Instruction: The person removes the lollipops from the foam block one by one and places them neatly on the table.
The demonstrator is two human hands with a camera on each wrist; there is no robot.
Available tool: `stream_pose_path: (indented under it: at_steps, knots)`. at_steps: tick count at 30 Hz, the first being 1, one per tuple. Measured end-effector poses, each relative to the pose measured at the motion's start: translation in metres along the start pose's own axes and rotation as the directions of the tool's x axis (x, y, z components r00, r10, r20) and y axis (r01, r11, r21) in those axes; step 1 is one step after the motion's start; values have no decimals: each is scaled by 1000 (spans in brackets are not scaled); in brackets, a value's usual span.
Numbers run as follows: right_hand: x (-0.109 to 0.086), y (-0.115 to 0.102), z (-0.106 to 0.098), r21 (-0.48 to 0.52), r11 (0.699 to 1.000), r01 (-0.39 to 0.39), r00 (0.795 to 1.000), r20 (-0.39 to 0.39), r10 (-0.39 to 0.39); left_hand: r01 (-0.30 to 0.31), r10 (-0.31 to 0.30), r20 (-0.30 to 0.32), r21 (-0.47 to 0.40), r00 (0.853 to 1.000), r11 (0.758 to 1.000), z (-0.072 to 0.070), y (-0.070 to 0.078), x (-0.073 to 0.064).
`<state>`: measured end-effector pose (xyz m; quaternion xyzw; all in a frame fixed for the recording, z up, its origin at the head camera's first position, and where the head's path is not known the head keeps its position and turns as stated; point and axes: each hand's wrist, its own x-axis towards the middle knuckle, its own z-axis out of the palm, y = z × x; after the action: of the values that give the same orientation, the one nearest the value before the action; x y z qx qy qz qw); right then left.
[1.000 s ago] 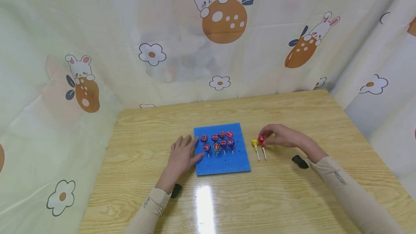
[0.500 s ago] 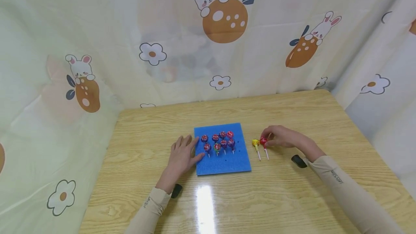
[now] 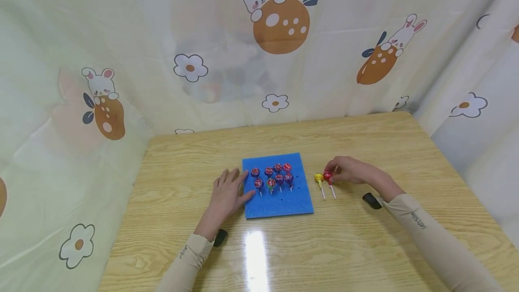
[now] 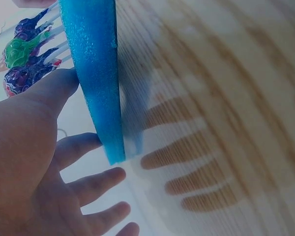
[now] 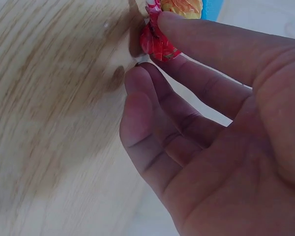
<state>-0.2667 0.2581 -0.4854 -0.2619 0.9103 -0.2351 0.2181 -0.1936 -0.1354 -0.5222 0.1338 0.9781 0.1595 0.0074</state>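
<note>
My right hand (image 3: 346, 170) pinches a red-wrapped lollipop (image 3: 328, 176) by its head between thumb and forefinger; its white stick slants toward the front. The right wrist view shows the thumb (image 5: 187, 32) against the red wrapper (image 5: 155, 44), other fingers loosely bent. A yellow lollipop (image 3: 319, 178) lies just left of it. My left hand (image 3: 228, 195) touches the left edge of a blue foam board (image 3: 263, 208), thumb on top and fingers spread. Several wrapped lollipops (image 3: 270, 184) stand in the board, purple, red and green, sticks down. Close up, the left thumb (image 4: 64, 83) meets the foam (image 4: 96, 69).
A wood-grain table (image 3: 182, 157) carries everything. Small holes (image 3: 281, 199) show in the board's right and front parts. A printed curtain (image 3: 227, 93) hangs along the table's back and sides.
The red lollipop has shifted slightly right with my right hand, and its stick has swung a little away from the yellow one. My left hand and the board stay put.
</note>
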Motion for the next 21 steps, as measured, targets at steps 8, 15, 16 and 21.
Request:
stream_pose_path:
  at_steps: [8,15,16,21]
  knots:
    - [-3,-3,-5,5,999,-39,999,-4,39,-1,1,-3,-1,1000,1000,3,-2,1]
    - [-6,-5,-9,17,999,-36,999,-12,37,-1,1,-5,1,1000,1000,5,-3,1]
    - [-7,-6,-9,22,999,-34,999,-12,35,-1,1,-5,2,1000,1000,5,-3,1]
    - [-7,-7,-8,37,999,-37,999,-13,37,4,-4,2,3,1000,1000,4,-2,1]
